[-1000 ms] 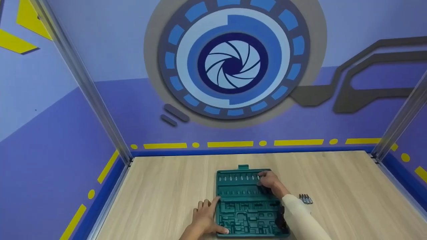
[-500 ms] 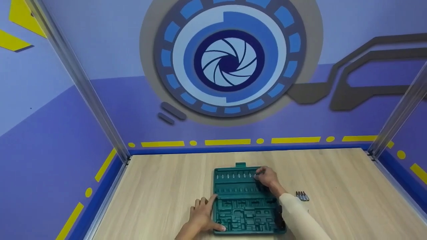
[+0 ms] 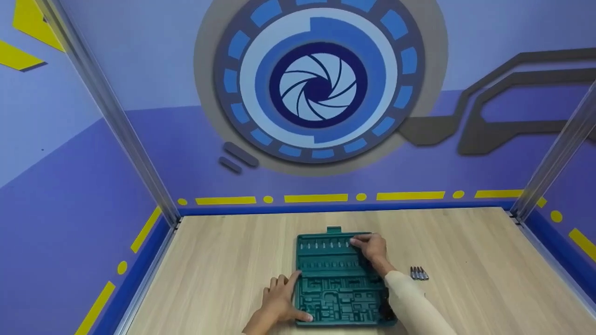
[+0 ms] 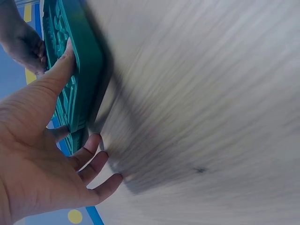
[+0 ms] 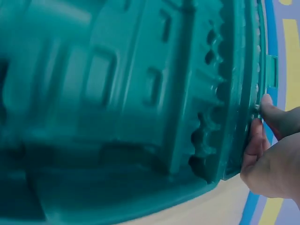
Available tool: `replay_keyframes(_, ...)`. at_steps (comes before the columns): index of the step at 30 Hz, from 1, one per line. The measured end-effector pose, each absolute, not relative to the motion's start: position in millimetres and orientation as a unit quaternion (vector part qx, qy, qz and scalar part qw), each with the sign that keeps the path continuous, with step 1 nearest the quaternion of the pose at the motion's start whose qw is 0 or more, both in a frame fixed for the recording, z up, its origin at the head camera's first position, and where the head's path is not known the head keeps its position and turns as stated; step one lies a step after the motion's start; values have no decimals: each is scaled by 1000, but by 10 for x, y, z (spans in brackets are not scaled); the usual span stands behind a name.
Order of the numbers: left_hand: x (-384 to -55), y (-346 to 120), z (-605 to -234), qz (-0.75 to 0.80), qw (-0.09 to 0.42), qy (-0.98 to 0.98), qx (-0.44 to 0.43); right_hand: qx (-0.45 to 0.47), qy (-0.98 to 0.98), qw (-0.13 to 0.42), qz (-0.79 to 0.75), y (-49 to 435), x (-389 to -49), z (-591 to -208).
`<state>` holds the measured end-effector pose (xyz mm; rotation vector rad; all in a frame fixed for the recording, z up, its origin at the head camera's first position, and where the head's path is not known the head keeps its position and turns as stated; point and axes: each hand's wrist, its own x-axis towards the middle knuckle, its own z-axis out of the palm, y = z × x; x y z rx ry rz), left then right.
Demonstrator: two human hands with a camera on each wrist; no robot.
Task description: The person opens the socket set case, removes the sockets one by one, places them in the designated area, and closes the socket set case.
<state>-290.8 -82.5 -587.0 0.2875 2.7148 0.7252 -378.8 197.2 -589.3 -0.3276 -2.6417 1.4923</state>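
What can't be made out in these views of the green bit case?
- Whether the right hand pinches a bit: head view, its own fingers cover the spot.
- Part of the green bit case's right side: head view, behind that hand and the cream sleeve.
- Tip shapes of the loose bits: head view, too small.
- The case's upper end: left wrist view, cut off by the top edge.

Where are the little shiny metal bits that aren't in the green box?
In the head view, the loose metal bits lie together on the wooden table, right of the green case and just beside the person's cream right sleeve.
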Motion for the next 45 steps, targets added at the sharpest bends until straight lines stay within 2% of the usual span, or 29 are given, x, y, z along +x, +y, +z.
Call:
replay_keyframes(9, -2822, -868, -5854, 250, 146, 951, 108, -72, -837, 36, 541, 2215, -3596, -5705)
replay_keyframes(16, -2837, -764, -5853, 259, 142, 949, 106, -27, -858, 20, 512, 2892, -3401, -5455)
replay_keyframes(21, -2844, -734, -5842, 253, 143, 950, 115, -33, -864, -20, 502, 3358, -3193, -5374)
replay_keyframes(25, -2842, -742, -5805, 255, 134, 950, 117, -26, -876, -81, 475, 3602, -3092, -5334)
replay_keyframes(29, -2801, -803, -5802, 252, 134, 951, 118, 0, -882, -131, 453, 3695, -3035, -5311)
replay_keyframes(39, -2748, -817, -5810, 262, 123, 950, 116, 0, -876, -166, 452, 3881, -2893, -5388)
replay_keyframes(45, -2761, -814, -5815, 264, 122, 949, 119, 2, -882, -144, 449, 3978, -2838, -5480)
